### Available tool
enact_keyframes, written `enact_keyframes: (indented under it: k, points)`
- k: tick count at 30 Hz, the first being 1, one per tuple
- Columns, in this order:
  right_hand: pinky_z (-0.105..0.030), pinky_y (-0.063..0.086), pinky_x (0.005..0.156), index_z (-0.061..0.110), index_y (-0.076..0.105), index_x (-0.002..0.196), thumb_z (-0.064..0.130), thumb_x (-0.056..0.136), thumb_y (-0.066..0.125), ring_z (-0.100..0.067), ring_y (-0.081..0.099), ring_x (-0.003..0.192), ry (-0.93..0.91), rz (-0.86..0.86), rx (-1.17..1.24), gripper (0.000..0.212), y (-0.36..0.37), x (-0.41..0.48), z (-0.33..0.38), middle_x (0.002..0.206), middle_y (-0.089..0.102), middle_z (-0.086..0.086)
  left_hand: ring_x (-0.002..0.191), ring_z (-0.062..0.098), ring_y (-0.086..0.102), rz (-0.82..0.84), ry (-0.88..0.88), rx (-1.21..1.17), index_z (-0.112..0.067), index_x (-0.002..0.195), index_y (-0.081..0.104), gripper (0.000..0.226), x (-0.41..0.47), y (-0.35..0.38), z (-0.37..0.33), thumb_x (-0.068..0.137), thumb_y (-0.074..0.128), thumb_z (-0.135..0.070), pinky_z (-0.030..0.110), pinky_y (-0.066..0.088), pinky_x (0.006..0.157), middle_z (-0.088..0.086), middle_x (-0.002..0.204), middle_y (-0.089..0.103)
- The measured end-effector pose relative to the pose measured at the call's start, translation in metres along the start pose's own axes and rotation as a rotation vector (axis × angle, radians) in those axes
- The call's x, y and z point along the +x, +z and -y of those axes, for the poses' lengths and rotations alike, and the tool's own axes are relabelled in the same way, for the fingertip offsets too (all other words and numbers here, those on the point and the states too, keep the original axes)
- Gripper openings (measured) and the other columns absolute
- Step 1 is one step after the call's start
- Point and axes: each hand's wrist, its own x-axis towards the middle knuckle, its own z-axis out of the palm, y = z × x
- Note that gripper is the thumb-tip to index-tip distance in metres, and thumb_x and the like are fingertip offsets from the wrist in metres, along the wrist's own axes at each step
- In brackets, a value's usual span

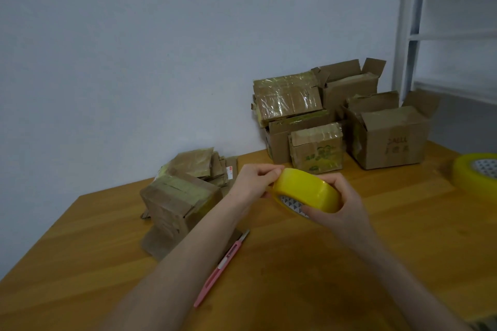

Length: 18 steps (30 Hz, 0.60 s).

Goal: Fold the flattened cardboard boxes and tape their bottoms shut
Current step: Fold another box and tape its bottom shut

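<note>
While my right fingers curl round the yellow tape roll above the desk, my left fingers pinch at its rim; the tape end itself I cannot make out. My left forearm hides an edge of the folded box, and a second roll is cut off at right.

Wooden table carries cardboard boxes, cutter, tape roll
</note>
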Motion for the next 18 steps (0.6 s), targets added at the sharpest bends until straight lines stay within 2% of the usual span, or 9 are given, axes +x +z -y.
enact_keyframes:
  k: [2, 4, 11, 15, 18]
  points:
    - [-0.030, 0.053, 0.070, 0.040, 0.046, 0.102, 0.041, 0.059, 0.082, -0.008, 0.054, 0.098, -0.010, -0.003, -0.004, 0.056, 0.001, 0.001, 0.000, 0.107, 0.053, 0.015, 0.105, 0.016, 0.056, -0.046, 0.039, -0.022, -0.022, 0.109, 0.071, 0.020, -0.001, 0.001, 0.003, 0.094, 0.057, -0.020, 0.022, 0.049, 0.064, 0.000, 0.112, 0.065]
    - [-0.033, 0.053, 0.071, 0.039, 0.046, 0.102, 0.030, 0.063, 0.084, -0.010, 0.054, 0.099, -0.016, 0.003, -0.010, 0.055, 0.003, 0.001, 0.000, 0.107, 0.053, 0.014, 0.102, 0.016, 0.058, -0.089, 0.069, -0.036, -0.021, 0.105, 0.072, 0.018, -0.002, 0.001, 0.007, 0.092, 0.059, -0.018, 0.019, 0.048, 0.060, 0.000, 0.108, 0.066]
    - [-0.026, 0.052, 0.068, 0.039, 0.048, 0.101, 0.058, 0.053, 0.078, -0.005, 0.054, 0.096, -0.002, 0.013, -0.002, 0.060, 0.006, 0.001, 0.002, 0.105, 0.052, 0.019, 0.087, 0.012, 0.063, -0.161, 0.052, -0.040, -0.018, 0.086, 0.072, 0.005, 0.002, -0.003, 0.008, 0.087, 0.067, -0.019, 0.017, 0.047, 0.052, 0.002, 0.093, 0.069]
    - [-0.018, 0.050, 0.064, 0.039, 0.047, 0.101, 0.059, 0.054, 0.067, 0.003, 0.053, 0.095, -0.026, 0.003, -0.010, 0.055, 0.007, 0.000, 0.003, 0.104, 0.053, 0.018, 0.091, 0.017, 0.060, -0.109, 0.102, 0.193, -0.013, 0.095, 0.067, 0.014, 0.006, -0.001, 0.006, 0.093, 0.057, -0.022, 0.021, 0.047, 0.057, 0.005, 0.096, 0.064]
    - [-0.017, 0.050, 0.063, 0.039, 0.047, 0.101, 0.059, 0.055, 0.066, 0.002, 0.053, 0.095, -0.040, 0.015, -0.028, 0.054, 0.008, 0.000, 0.003, 0.103, 0.054, 0.018, 0.087, 0.014, 0.054, -0.050, 0.132, 0.413, -0.013, 0.096, 0.060, 0.017, 0.010, 0.000, 0.007, 0.099, 0.046, -0.023, 0.026, 0.046, 0.070, 0.001, 0.090, 0.058]
